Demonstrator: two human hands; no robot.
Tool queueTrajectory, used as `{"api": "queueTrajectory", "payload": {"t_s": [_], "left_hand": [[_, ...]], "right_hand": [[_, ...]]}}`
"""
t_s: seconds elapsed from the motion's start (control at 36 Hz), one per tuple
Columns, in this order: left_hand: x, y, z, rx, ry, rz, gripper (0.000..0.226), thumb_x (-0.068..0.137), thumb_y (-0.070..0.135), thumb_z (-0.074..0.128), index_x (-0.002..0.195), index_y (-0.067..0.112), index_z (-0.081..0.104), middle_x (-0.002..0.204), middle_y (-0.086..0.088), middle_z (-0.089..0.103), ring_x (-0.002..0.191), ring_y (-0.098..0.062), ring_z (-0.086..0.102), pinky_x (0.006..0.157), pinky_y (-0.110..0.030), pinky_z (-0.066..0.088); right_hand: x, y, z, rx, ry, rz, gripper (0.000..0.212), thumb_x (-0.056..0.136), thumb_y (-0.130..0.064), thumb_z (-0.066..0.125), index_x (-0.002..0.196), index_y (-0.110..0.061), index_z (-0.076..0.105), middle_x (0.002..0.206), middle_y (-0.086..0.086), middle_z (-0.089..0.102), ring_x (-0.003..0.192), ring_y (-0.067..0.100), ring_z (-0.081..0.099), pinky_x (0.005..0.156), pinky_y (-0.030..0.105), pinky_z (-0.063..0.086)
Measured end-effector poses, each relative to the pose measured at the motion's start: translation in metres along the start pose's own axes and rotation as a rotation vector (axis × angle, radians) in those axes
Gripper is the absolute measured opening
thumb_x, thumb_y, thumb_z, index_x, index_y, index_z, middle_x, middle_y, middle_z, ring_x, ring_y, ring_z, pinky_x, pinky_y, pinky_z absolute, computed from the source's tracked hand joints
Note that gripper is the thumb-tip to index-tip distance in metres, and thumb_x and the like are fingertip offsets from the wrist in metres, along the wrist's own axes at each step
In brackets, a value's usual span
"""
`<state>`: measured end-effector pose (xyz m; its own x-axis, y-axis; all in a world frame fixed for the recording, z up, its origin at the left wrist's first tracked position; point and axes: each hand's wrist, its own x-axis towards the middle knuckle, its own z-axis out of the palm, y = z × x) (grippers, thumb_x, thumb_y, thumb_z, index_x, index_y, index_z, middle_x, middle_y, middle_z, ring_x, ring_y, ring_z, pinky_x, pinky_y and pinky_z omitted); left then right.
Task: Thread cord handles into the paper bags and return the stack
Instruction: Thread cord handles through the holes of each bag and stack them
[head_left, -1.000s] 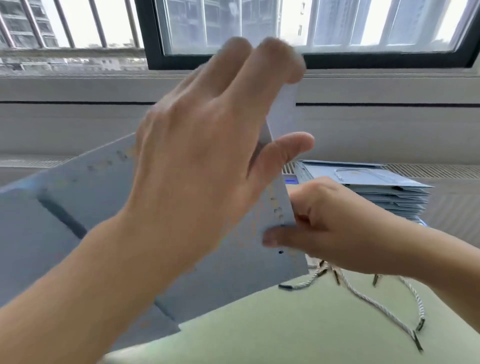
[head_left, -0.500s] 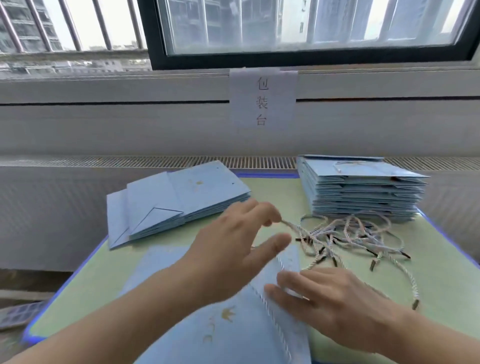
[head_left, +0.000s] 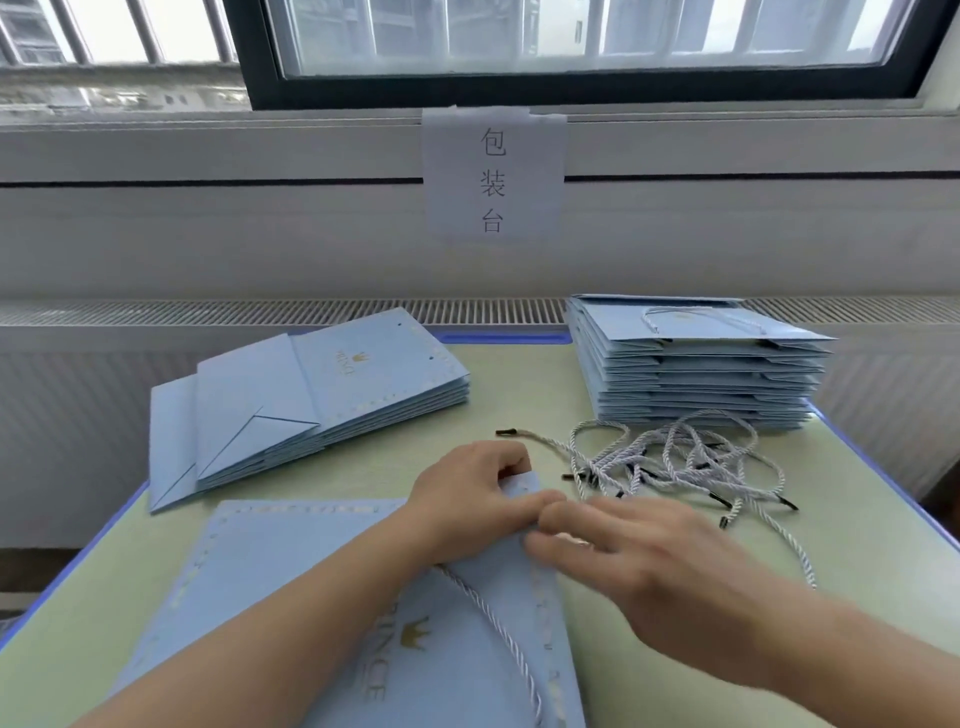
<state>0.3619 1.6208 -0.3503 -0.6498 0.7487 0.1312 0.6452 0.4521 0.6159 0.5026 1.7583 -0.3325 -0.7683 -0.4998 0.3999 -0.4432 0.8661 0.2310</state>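
On the left of your green table (head_left: 524, 384) lies a low pile of flat blue bags (head_left: 311, 400), fanned slightly and with no cords showing; punched holes are visible along the top bag's far edge. Nearer you, the bag in work (head_left: 332, 582) lies flat, its long axis running left to right, its top edge toward your right. Your left hand (head_left: 467, 499) curls over that edge at the far right corner and grips the paper. A threaded cord (head_left: 493, 629) crosses the bag's face and runs off under that hand. Your right hand (head_left: 644, 566) meets the left at the same corner, fingers bunched as if pinching; it is blurred, so whether it holds a cord tip cannot be told. Just beyond your right hand, the loose cords (head_left: 675, 462) lie tangled, their black tips pointing every way, with one strand trailing along the table's right side. Behind them stands the tall stack of bags (head_left: 696, 364), a handle visible on its top bag. The next move likely turns on this: the spare cords lie to the right of the bag's top edge, nearer your right hand.
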Motion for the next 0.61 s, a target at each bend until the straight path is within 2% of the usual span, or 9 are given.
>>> {"api": "queueTrajectory", "payload": {"t_s": [0.11,0.19,0.25,0.31,0.39,0.44,0.5,0.61], "left_hand": [[0.001,-0.010,-0.002,-0.258,0.033,0.035,0.036,0.064,0.062,0.056,0.062,0.027,0.048,0.053,0.017,0.045,0.053,-0.007,0.039,0.057,-0.030,0.033],[0.001,-0.011,-0.003,-0.391,0.015,0.062,0.040,0.068,0.052,0.062,0.071,0.013,0.055,0.058,0.012,0.049,0.055,-0.010,0.041,0.055,-0.026,0.036],[0.001,-0.008,-0.006,-0.452,-0.008,0.072,0.030,0.073,0.037,0.065,0.074,0.008,0.056,0.057,0.012,0.048,0.054,-0.008,0.041,0.053,-0.020,0.036],[0.002,-0.007,-0.008,-0.491,-0.025,0.075,0.020,0.074,0.030,0.063,0.073,0.011,0.056,0.055,0.011,0.043,0.053,-0.006,0.038,0.051,-0.016,0.035],[0.002,-0.007,-0.010,-0.536,-0.040,0.099,0.020,0.068,0.042,0.061,0.070,0.022,0.056,0.062,0.001,0.037,0.057,-0.010,0.033,0.052,-0.018,0.030],[0.002,-0.006,-0.012,-0.542,-0.065,0.112,0.008,0.073,0.038,0.061,0.066,0.034,0.059,0.064,0.003,0.037,0.060,-0.011,0.031,0.055,-0.021,0.027],[0.003,-0.009,-0.012,-0.508,-0.085,0.135,0.013,0.077,0.034,0.061,0.067,0.043,0.061,0.064,0.009,0.040,0.059,-0.009,0.032,0.056,-0.022,0.027],[0.005,-0.012,-0.011,-0.470,-0.111,0.155,0.005,0.076,0.045,0.058,0.072,0.044,0.060,0.068,0.002,0.043,0.062,-0.011,0.034,0.059,-0.030,0.028]], "right_hand": [[0.010,0.038,-0.007,0.081,0.167,0.345,0.030,0.080,-0.014,0.043,0.092,-0.021,0.070,0.082,-0.011,0.065,0.067,0.017,0.064,0.053,0.022,0.044],[0.028,0.061,-0.005,0.139,0.063,0.558,0.016,0.091,-0.023,0.054,0.090,-0.027,0.069,0.070,-0.022,0.053,0.067,0.009,0.054,0.054,0.019,0.032],[0.044,0.071,0.003,0.168,-0.031,0.569,0.016,0.093,-0.029,0.054,0.097,-0.030,0.070,0.076,-0.021,0.053,0.077,0.007,0.052,0.060,0.024,0.033],[0.064,0.075,0.012,0.159,-0.117,0.561,0.021,0.095,-0.033,0.051,0.106,-0.032,0.068,0.095,-0.016,0.060,0.094,0.010,0.055,0.070,0.025,0.033],[0.087,0.075,0.032,0.127,-0.281,0.557,0.029,0.094,-0.041,0.052,0.119,-0.031,0.062,0.118,-0.010,0.058,0.115,0.014,0.049,0.077,0.028,0.033],[0.095,0.073,0.045,0.109,-0.345,0.556,0.031,0.093,-0.040,0.053,0.120,-0.028,0.060,0.121,-0.007,0.056,0.117,0.016,0.046,0.079,0.030,0.035],[0.102,0.068,0.053,0.112,-0.350,0.567,0.023,0.092,-0.031,0.052,0.112,-0.024,0.061,0.117,-0.003,0.056,0.112,0.019,0.047,0.075,0.030,0.036],[0.107,0.062,0.057,0.129,-0.311,0.548,0.007,0.092,-0.019,0.048,0.093,-0.020,0.055,0.104,-0.001,0.055,0.102,0.021,0.047,0.070,0.030,0.033]]}}
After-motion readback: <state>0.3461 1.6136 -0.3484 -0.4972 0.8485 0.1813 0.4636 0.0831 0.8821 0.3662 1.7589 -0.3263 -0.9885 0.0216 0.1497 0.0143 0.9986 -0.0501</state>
